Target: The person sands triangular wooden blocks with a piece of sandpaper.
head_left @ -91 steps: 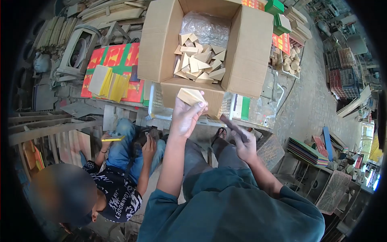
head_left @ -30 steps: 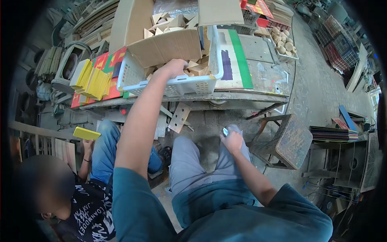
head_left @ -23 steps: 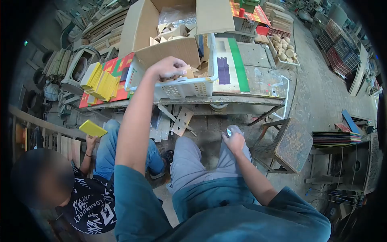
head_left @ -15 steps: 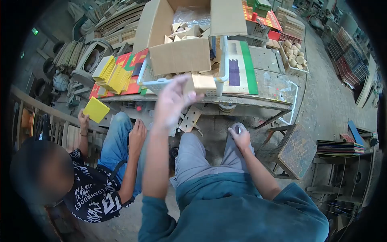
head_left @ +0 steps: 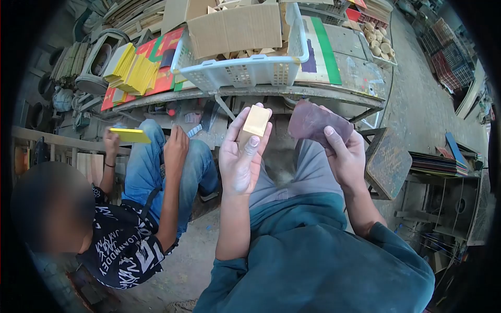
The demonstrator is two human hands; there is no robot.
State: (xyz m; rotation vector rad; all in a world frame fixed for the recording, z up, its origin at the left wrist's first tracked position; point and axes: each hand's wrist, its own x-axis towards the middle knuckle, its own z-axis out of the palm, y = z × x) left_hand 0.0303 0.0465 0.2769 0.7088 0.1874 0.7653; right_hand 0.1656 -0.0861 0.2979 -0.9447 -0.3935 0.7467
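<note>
A small pale wooden block [head_left: 257,120] is in my left hand [head_left: 237,164], pinched between the thumb and the fingers with the palm turned up. My right hand [head_left: 348,159] grips a dark reddish-brown piece of sandpaper [head_left: 316,123], thumb on top and fingers behind it. Some space separates the block from the sandpaper, and both are above my lap. Beyond them, a white plastic basket [head_left: 245,70] on the bench holds a cardboard box [head_left: 235,31] with wooden pieces inside.
At my left sits a co-worker [head_left: 128,237] holding a yellow board [head_left: 130,135]. Yellow boards [head_left: 133,70] are stacked on the bench [head_left: 360,99]. A worn stool [head_left: 391,164] stands at my right. Farther back is a crate of round wooden pieces [head_left: 378,39].
My left hand has come back from the basket with the wooden block, closer to my body. My right hand has risen from my knee, now showing the sandpaper. The co-worker's yellow board has tilted.
</note>
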